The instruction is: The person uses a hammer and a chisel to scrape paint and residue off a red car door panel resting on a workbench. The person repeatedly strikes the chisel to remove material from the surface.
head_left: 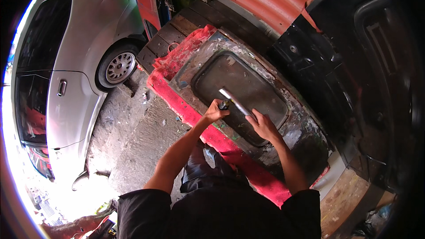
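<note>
From where I stand, the silver car (77,82) is the biggest thing here, filling eight to eleven o'clock. A big dark panel (341,62) stands at two to three o'clock. In the middle is a plank desk (166,35), spread with red cloth (172,98), and on that lies a worn, scuffed board (259,90) with a rounded hollow. It looks heavy and stiff to me; I'd take it by its outer edges, minding paint flakes and any sharp rim.

Over the hollow are two bare hands. The right hand (264,126), at five o'clock, has its grip closed round the near end of a silver bar (237,102), which points off to ten o'clock. The bar seems hard, straight and fairly light, likely slick if the palm sweats, and hardly fragile; that near end looks a sound place to hold it.

The left hand (214,111), at eight o'clock, has its grip curled tight about a black piece (224,105), the smallest thing of the lot. Only its end shows, just beside the bar; whether they touch I can't tell. It looks firm and suited to a full fist.
</note>
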Available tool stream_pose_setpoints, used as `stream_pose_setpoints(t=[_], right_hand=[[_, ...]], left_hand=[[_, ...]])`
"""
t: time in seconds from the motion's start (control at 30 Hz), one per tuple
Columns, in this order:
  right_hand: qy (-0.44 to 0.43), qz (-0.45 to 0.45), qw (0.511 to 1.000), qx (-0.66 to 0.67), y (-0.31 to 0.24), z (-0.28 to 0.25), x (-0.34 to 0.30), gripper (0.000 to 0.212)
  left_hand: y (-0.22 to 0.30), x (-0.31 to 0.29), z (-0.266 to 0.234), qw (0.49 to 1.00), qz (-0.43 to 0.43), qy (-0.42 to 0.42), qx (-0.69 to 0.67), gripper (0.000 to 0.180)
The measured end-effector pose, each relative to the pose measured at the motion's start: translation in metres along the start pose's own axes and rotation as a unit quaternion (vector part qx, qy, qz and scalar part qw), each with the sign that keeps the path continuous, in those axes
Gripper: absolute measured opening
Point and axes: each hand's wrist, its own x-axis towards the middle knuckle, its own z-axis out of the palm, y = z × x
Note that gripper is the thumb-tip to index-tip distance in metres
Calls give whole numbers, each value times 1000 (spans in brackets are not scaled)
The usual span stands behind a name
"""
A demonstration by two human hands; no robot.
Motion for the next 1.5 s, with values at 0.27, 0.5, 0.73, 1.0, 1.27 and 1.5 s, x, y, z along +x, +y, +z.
stream_pose_setpoints(t=[0.27,0.5,0.73,1.0,1.27,1.5], right_hand=[[214,106,923,301,-37,-42,15,27],[10,31,999,-4,-10,14,-12,39],[109,97,963,225,-34,-23,3,31],[107,111,952,266,-47,-30,-1,28],[80,95,966,229,-40,-18,-6,34],[99,80,971,201,-52,-49,9,37]], left_hand=[[-6,3,-3,1000,-23,7,0,27],[-24,-11,-5,992,43,-8,115,21],[-8,-11,-9,999,-11,39,12,22],[-2,1,0,991,30,58,-114,26],[-2,-3,6,994,14,66,-85,24],[-3,-5,2,993,7,64,-102,27]])
